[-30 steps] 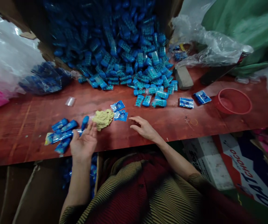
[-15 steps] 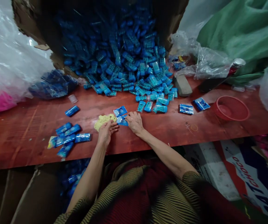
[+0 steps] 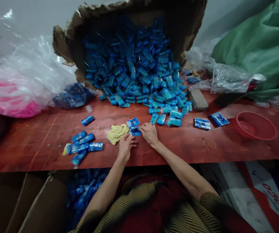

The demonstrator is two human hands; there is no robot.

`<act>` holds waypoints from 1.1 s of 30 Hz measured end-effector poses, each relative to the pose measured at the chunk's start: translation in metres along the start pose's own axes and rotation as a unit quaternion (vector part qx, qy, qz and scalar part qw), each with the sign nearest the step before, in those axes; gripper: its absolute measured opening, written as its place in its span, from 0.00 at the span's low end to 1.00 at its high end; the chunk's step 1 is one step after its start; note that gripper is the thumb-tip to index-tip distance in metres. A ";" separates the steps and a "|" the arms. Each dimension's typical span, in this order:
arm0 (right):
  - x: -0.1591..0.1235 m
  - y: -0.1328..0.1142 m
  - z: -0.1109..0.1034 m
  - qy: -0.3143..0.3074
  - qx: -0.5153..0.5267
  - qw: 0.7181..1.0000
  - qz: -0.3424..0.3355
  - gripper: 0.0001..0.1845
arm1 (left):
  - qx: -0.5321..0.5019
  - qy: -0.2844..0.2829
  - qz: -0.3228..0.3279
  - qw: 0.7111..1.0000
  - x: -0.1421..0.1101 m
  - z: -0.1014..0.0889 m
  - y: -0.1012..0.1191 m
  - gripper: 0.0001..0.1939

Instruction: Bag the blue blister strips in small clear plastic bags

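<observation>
My left hand (image 3: pixel 126 146) rests on the red table (image 3: pixel 178 145), fingers curled, just right of a crumpled yellow cloth (image 3: pixel 116 133). My right hand (image 3: pixel 149 133) lies beside it, its fingertips pinching a small blue sachet (image 3: pixel 135 131). A second blue sachet (image 3: pixel 133 122) lies just behind. A small heap of blue packs (image 3: pixel 81 147) sits to the left, and one lone blue pack (image 3: pixel 87 120) lies farther back.
A torn cardboard box (image 3: pixel 139 48) on its side spills several blue blister packs (image 3: pixel 163 103) over the table's back. Clear plastic bags (image 3: pixel 20 81) lie left, a green sack (image 3: pixel 256 45) right. A red bowl (image 3: pixel 256 125), two sachets (image 3: pixel 202 123), and a grey block (image 3: pixel 197 99) sit right.
My left hand dropped a blue pack and moved right to the cloth. My right hand reached forward onto the sachet. The camera has tilted up, showing the whole box.
</observation>
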State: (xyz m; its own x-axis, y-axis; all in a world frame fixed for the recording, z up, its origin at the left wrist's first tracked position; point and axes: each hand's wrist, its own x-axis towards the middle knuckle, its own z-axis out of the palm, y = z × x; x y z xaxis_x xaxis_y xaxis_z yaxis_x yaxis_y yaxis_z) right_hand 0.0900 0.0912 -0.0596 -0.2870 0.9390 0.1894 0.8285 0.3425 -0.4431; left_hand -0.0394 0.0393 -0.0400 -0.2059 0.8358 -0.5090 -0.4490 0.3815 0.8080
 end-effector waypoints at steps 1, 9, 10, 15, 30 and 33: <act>-0.003 -0.002 -0.004 0.016 0.018 1.000 -0.007 0.13 | -0.008 -0.007 0.003 1.000 -0.002 0.004 -0.001 0.21; -0.029 -0.015 -0.024 0.056 0.269 0.961 0.022 0.09 | -0.056 -0.044 0.011 0.997 -0.007 0.017 0.002 0.19; -0.029 -0.013 -0.023 0.049 0.329 0.941 0.053 0.12 | -0.058 -0.050 0.011 0.997 -0.007 0.017 0.002 0.19; -0.023 -0.004 -0.018 -0.061 0.535 0.824 0.176 0.15 | -0.051 -0.074 0.022 0.996 -0.008 0.017 0.000 0.19; -0.027 -0.017 -0.022 -0.038 0.377 0.913 0.151 0.16 | -0.041 0.006 0.069 0.997 -0.009 0.027 -0.011 0.16; -0.028 -0.016 -0.023 -0.025 0.393 0.910 0.128 0.18 | -0.069 -0.041 0.030 0.996 -0.012 0.030 -0.004 0.18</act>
State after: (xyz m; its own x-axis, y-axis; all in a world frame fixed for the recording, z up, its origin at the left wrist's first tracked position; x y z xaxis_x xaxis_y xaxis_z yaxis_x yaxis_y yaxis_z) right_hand 0.0954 0.0589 -0.0375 -0.1710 0.9845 -0.0398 0.2775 0.0094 -0.9607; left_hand -0.0088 0.0394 -0.0283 -0.1665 0.8873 -0.4302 -0.5551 0.2762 0.7846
